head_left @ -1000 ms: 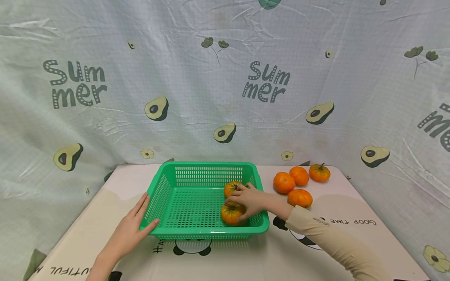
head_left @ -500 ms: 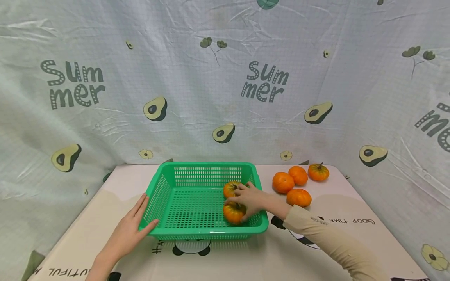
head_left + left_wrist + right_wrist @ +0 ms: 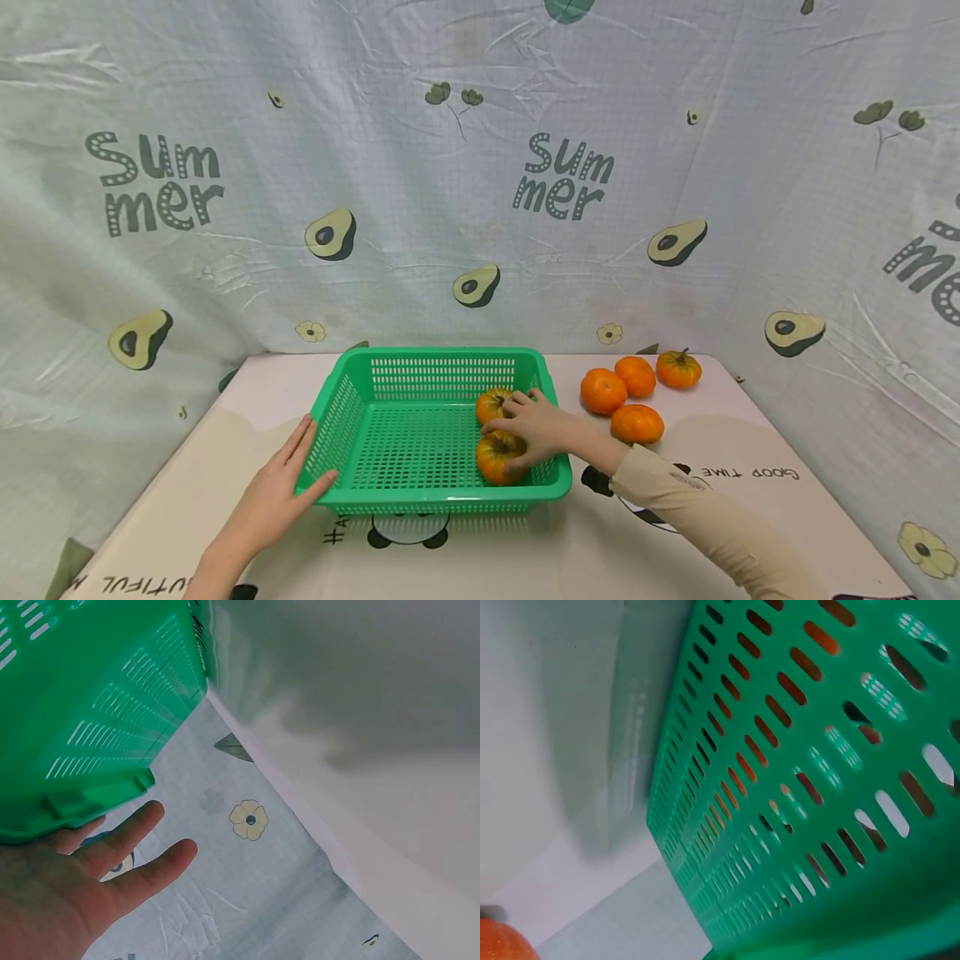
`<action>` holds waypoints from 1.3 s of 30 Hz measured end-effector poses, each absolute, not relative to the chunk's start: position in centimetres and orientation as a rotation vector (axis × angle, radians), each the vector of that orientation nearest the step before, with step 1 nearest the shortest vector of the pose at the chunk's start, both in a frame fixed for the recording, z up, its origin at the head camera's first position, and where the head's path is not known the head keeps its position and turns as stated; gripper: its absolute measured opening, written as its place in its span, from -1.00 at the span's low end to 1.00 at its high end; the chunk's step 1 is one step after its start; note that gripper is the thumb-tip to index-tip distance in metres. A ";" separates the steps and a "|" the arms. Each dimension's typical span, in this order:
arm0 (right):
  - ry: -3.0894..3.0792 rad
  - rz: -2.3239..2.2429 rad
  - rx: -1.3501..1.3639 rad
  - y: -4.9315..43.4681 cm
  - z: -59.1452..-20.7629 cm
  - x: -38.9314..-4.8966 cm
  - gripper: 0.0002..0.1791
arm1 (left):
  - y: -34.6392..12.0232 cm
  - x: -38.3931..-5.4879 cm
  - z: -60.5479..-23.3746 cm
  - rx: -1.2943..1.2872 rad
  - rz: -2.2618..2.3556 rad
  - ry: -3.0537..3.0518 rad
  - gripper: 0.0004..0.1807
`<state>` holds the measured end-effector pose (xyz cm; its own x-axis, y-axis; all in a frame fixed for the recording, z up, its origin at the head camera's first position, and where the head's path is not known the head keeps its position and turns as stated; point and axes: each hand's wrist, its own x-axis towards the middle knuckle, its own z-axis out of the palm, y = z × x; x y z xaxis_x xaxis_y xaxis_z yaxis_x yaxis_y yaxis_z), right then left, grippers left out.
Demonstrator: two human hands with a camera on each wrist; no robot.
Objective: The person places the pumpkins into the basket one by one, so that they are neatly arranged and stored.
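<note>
In the head view, two small orange-and-green pumpkins lie at the right end of a green plastic basket. My right hand reaches over the basket's right rim and holds the nearer pumpkin, thumb on its near side and fingers over its far side. The farther pumpkin sits just behind, partly covered by those fingers. My left hand rests along the basket's left rim with straight fingers, the thumb at the front corner. In the right wrist view the basket wall hides my right hand; orange shows through its slots.
Right of the basket, several more small orange pumpkins lie on the table; one with a stem is at the back. A printed cloth hangs behind and at both sides.
The nearer pumpkin has shifted and turned slightly under my right hand. My left hand and the basket keep their places; the head view has shifted a little.
</note>
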<state>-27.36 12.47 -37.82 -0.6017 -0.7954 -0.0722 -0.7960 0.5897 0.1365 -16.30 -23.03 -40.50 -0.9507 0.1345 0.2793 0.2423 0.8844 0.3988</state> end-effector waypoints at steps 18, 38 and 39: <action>3.170 -0.225 -1.643 18.1 -38.4 -25.3 -0.72 | -23.0 -16.1 -40.4 -0.289 -0.670 -2.810 -0.16; 3.301 -0.188 -1.569 24.3 -40.3 -25.1 -0.61 | -23.0 -16.3 -40.6 -0.297 -0.641 -2.780 -0.16; 3.304 -0.173 -1.561 24.6 -40.4 -25.3 -0.61 | -23.0 -16.3 -40.6 -0.295 -0.639 -2.779 -0.16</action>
<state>-25.26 24.61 -40.36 -0.5291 -0.6971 0.4838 -0.7439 0.6553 0.1307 -16.27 -22.99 -40.60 -0.9418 0.1350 0.3080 0.2560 0.8818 0.3962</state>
